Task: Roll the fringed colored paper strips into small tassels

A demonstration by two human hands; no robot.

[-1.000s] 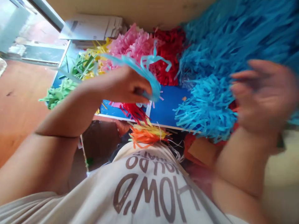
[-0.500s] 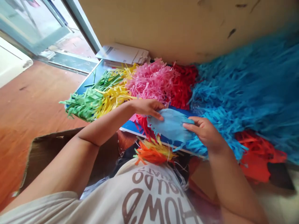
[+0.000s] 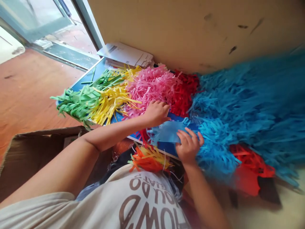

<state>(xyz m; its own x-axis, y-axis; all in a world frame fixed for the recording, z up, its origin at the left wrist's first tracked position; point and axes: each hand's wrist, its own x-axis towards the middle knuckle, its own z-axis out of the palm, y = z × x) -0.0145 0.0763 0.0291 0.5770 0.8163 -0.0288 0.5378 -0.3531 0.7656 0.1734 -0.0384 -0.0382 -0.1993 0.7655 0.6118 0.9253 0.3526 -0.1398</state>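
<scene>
Blue paper strips (image 3: 245, 105) make the biggest heap, at the right of a blue surface (image 3: 169, 147) bearing smaller piles of pink strips (image 3: 154, 83), yellow strips (image 3: 111, 102) and green strips (image 3: 82, 102). The left hand (image 3: 157, 112) is beside the pink strips, fingers bent; whether its grip holds anything cannot be told. The right hand (image 3: 189, 148) has a loose, parted grip at the right end of a pale blue sheet (image 3: 168, 131) over the surface.

At near left an open box (image 3: 33, 148) shows against the reddish floor (image 3: 30, 86). Far left, a glass door (image 3: 40, 20) borders the tan wall (image 3: 171, 31), which bears dark marks (image 3: 233, 50); a white stack (image 3: 126, 54) lies near it.
</scene>
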